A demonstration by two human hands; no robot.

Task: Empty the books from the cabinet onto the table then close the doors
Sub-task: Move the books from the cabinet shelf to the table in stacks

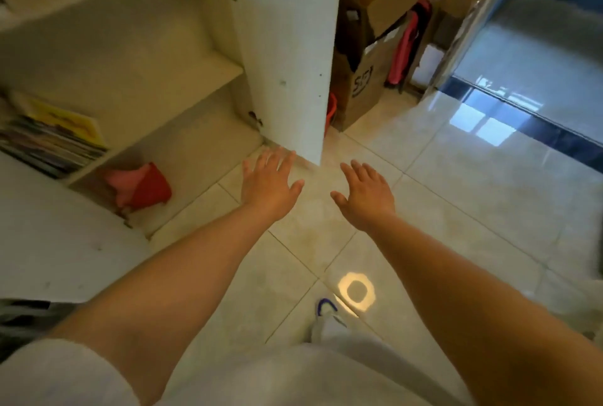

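Both hands, left and right, hang released at frame centre. Books remain stacked in the cabinet, left edge; door open. Advice: grip the stack from both sides.

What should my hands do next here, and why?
Probably reach the left hand left to the stack of books on the cabinet's shelf: both hands, the right hand too, are open and empty, and the door stands open.
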